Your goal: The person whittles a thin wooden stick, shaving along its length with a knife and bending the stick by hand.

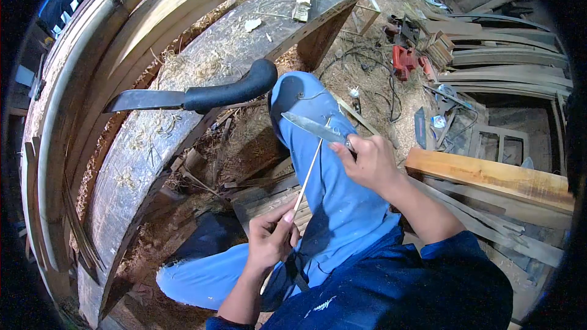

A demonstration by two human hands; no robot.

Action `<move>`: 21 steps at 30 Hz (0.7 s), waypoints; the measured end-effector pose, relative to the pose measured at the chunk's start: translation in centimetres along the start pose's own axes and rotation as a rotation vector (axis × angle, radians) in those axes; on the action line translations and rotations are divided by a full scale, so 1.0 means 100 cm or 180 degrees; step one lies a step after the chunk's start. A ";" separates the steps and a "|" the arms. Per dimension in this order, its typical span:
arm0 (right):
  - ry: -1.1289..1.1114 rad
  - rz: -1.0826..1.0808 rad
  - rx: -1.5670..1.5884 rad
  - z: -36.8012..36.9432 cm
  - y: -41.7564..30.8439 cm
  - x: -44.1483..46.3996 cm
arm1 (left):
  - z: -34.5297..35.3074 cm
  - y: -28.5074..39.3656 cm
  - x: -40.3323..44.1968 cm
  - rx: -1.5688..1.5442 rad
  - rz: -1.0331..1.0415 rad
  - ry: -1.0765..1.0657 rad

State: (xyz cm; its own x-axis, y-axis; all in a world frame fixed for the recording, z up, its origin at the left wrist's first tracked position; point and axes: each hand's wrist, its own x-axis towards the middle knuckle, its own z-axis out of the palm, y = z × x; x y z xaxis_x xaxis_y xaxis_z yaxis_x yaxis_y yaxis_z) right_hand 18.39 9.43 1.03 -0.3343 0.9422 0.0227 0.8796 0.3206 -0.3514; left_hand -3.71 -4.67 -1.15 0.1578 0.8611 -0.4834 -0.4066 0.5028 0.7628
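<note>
My right hand (370, 162) is closed around the handle of a knife (313, 127), whose blade points up and to the left over my knee. The blade meets a thin wooden stick (310, 173) near its upper end; I cannot tell how deep the edge sits. Lower down, my left hand (272, 235) grips the same stick, with its thumb pressed along it. The stick slants across my blue trouser leg. A larger blade with a curved black handle (235, 88) lies on the workbench to the left, its handle end jutting past the edge.
A worn wooden bench (137, 153) strewn with shavings curves along the left, with long planks (137, 43) beyond it. On the right are a red power tool (403, 61), cables, stacked boards (510, 58) and a thick yellowish beam (489, 174). Shavings cover the ground.
</note>
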 end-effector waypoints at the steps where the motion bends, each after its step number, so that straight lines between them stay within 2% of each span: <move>1: -0.0004 0.0059 -0.0054 -0.001 -0.002 0.000 | 0.000 0.002 -0.001 0.0000 0.0002 -0.0007; 3: 0.0018 0.0140 -0.0108 0.000 -0.001 -0.001 | 0.002 0.015 -0.004 0.0084 -0.0309 0.0087; 6: 0.0075 0.0162 -0.0049 0.002 0.004 -0.003 | 0.003 0.014 -0.002 0.0086 -0.0148 0.0074; 16: 0.0256 0.0345 0.0050 -0.002 0.020 -0.001 | -0.002 0.014 -0.010 0.0173 -0.0239 -0.0064; 18: 0.0277 0.0356 0.0150 0.001 0.025 -0.003 | 0.002 0.024 -0.008 0.0069 -0.0423 0.0004; 21: 0.0259 0.0374 0.0263 0.005 0.025 -0.003 | 0.006 0.020 0.002 0.0166 -0.0273 -0.0017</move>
State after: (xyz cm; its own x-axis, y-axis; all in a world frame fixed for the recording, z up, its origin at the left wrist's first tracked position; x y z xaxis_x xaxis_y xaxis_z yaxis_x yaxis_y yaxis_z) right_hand 20.59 9.88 -0.31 -0.1993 0.9786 0.0515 0.8791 0.2017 -0.4318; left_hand -3.92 -3.45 0.55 0.1948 0.8151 -0.5456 -0.3439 0.5777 0.7402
